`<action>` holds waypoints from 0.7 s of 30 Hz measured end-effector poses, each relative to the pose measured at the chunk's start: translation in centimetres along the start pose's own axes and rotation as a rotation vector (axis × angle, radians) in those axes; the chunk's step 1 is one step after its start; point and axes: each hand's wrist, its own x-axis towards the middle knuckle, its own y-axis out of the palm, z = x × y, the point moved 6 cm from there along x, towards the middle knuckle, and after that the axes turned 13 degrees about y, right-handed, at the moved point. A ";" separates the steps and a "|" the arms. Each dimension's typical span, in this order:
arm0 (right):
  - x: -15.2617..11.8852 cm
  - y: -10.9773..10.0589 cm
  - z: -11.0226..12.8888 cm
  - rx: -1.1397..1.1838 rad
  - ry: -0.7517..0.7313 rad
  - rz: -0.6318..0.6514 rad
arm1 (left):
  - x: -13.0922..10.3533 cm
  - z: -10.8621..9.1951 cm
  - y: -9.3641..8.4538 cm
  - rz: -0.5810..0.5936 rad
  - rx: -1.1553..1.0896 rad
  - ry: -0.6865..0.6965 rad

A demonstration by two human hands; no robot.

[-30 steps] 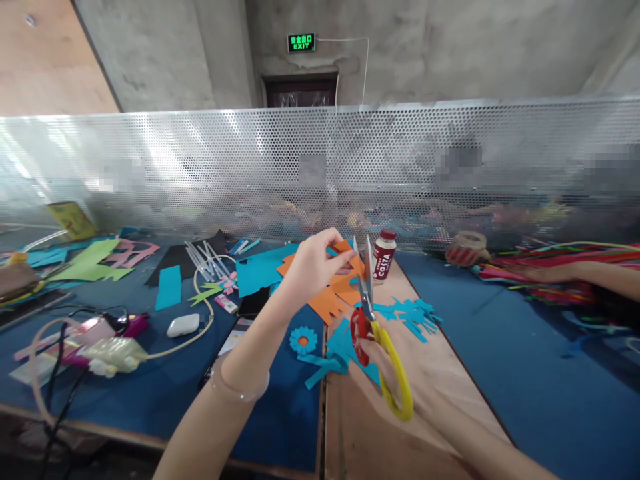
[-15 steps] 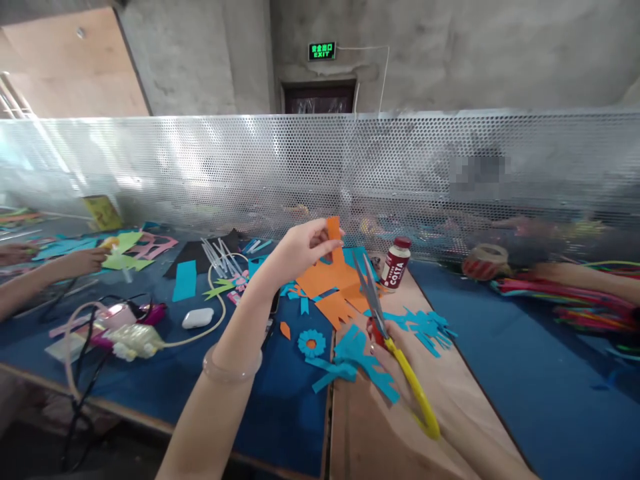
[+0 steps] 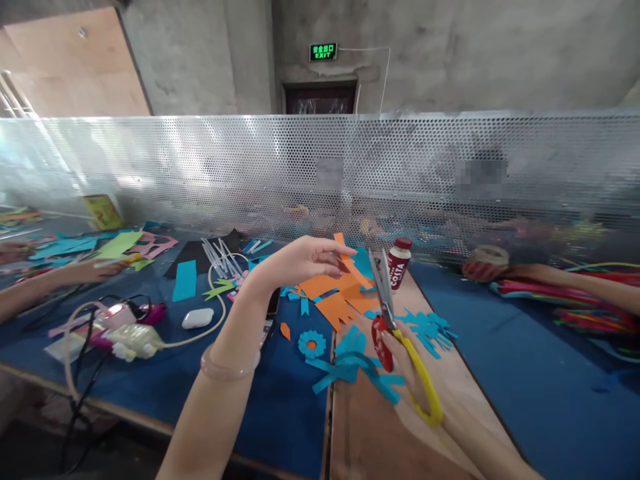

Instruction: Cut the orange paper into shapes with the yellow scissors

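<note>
Two hands up over the plywood board [image 3: 450, 400]: left hand [image 3: 300, 261] pinching jagged orange paper sheet [image 3: 337, 293], right hand [image 3: 407, 363] gripping yellow-and-red-handled scissors [image 3: 395, 327] (blades parted) just beside it.

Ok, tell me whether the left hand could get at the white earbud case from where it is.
Probably yes: the left hand is pinching orange paper, but the white earbud case lies uncovered on the blue mat beside that forearm.

one scissors [image 3: 395, 333], one bottle [image 3: 399, 264], one tape roll [image 3: 484, 261], one blue paper flower [image 3: 311, 344].
</note>
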 end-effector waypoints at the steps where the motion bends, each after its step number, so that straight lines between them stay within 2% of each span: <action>1: 0.1 -0.1 -0.3 0.002 0.011 -0.007 | 0.0 0.0 0.0 0.005 0.024 0.003; 3: 0.4 -0.2 -0.8 -0.002 0.031 -0.021 | 0.0 -0.2 -0.1 -0.012 0.130 0.014; 7: 0.5 -0.1 -1.2 -0.006 0.074 -0.055 | 0.1 -1.2 -0.7 -0.135 0.435 0.114; 9: 0.3 0.1 -0.7 0.017 0.074 -0.031 | 0.2 -1.6 -0.6 -0.132 0.489 0.156; 13: -0.3 0.5 0.9 0.054 0.106 0.086 | 0.4 -1.4 0.1 -0.021 0.335 0.127; 17: -0.8 -0.4 1.7 -0.014 0.114 -0.001 | 0.8 -0.2 0.8 0.057 0.117 0.041; 21: -1.2 -0.2 1.5 -0.040 0.122 0.014 | 1.2 0.5 1.4 0.039 -0.022 0.051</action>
